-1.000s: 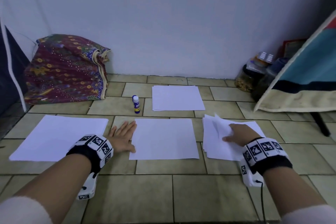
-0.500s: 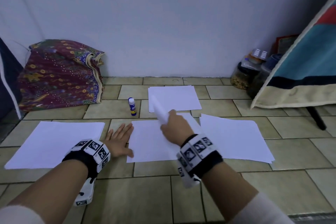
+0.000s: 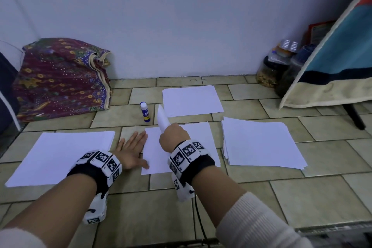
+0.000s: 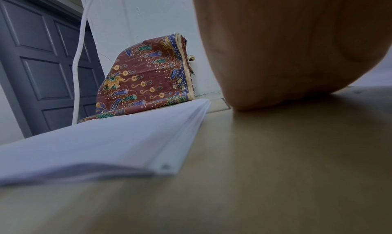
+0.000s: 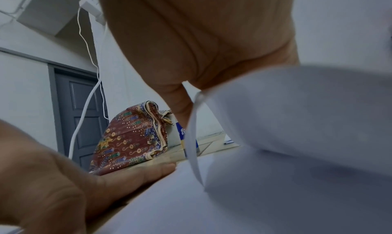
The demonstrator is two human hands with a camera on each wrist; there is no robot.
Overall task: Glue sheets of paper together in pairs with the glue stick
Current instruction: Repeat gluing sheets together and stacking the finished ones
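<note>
Pinching a curled sheet (image 3: 162, 117) above the middle sheet (image 3: 198, 137), the right hand (image 3: 173, 136) hovers; the left hand (image 3: 131, 150) lies flat, fingers spread, touching that paper's edge.

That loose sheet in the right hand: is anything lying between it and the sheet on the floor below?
Nothing visible does. The right hand holds the loose sheet above the middle sheet, whose top looks bare. The left hand lies flat at its left edge, and the glue stick stands beyond it.

Paper stack (image 4: 101, 147) beside batik cloth (image 4: 146, 85)
</note>
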